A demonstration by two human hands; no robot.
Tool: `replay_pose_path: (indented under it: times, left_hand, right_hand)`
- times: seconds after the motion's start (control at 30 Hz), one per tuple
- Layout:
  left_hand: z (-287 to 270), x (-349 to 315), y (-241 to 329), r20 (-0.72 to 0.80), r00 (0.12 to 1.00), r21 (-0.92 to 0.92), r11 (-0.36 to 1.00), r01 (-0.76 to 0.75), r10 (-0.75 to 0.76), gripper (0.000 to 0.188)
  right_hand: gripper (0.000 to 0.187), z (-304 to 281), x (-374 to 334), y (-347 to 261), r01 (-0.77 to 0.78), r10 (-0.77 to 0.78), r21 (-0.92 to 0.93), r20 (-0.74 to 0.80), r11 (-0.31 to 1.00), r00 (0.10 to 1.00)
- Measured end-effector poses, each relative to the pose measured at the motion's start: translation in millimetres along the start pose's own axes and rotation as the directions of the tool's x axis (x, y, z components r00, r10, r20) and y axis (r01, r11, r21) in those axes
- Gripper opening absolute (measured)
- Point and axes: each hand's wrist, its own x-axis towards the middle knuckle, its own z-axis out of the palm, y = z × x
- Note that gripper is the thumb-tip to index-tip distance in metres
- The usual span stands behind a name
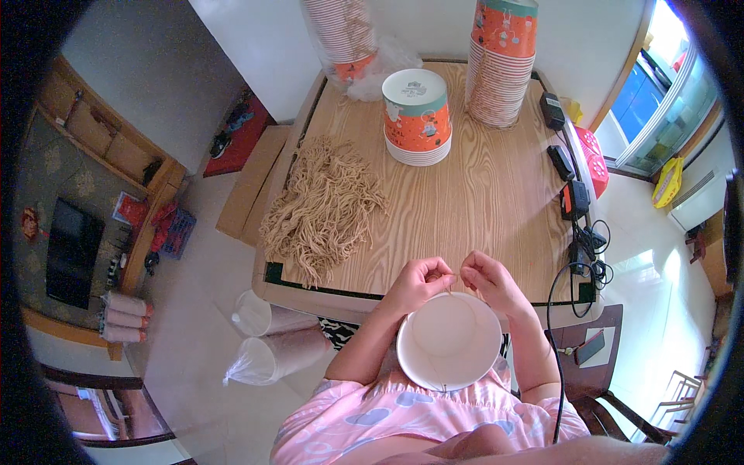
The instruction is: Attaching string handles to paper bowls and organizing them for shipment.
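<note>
A white paper bucket [449,370] rests on my lap with its mouth facing up, just below the table's front edge. A thin tan cord runs at its far rim and seems to loop inside it. Above that rim my left hand [422,283] pinches the cord with thumb and forefinger. Close beside it, my right hand [494,284] is also closed in a pinch on the cord. The fingertips nearly meet, and the exact cord ends are too small to make out. A heap of tan cords [322,205] lies on the table's left side.
Upside-down orange and green paper buckets [417,124] stand mid-table. Taller stacks [500,77] and a bagged stack [341,39] rise at the back. Black power adapters [573,200] and cables line the right edge. Wrapped bucket stacks [287,353] lie on the floor at left; a chair [601,353] is at right.
</note>
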Motion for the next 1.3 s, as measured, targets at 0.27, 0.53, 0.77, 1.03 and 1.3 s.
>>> replay_pose_path:
  times: [0.27,0.53,0.77,1.03,1.3]
  left_hand:
    - [-0.7,0.2,2.9,0.007,1.0,0.035,0.999,-0.019,0.019,0.01]
    - [-6.2,-0.9,4.9,0.05,0.999,-0.105,0.995,0.001,0.004,0.012]
    - [-24.8,-0.3,1.3,0.241,0.97,-0.143,0.99,0.003,0.032,0.014]
    - [-31.7,4.0,2.0,0.312,0.925,0.123,0.957,-0.263,0.215,0.012]
    - [-20.4,4.8,10.4,0.296,0.948,0.23,0.954,-0.193,0.12,0.011]
  right_hand:
    - [0.003,0.2,-0.9,1.6,-0.014,0.015,0.06,-0.014,0.998,1.0]
    - [0.007,3.6,-6.2,-4.1,-0.033,0.027,-0.098,-0.066,0.995,0.997]
    - [0.009,4.5,-9.5,-14.8,-0.046,0.037,-0.124,-0.076,0.991,0.996]
    - [0.007,3.2,-1.1,0.6,-0.033,0.027,-0.075,-0.073,0.997,0.997]
    - [0.005,7.4,5.1,17.3,-0.219,0.221,0.103,-0.015,0.97,0.975]
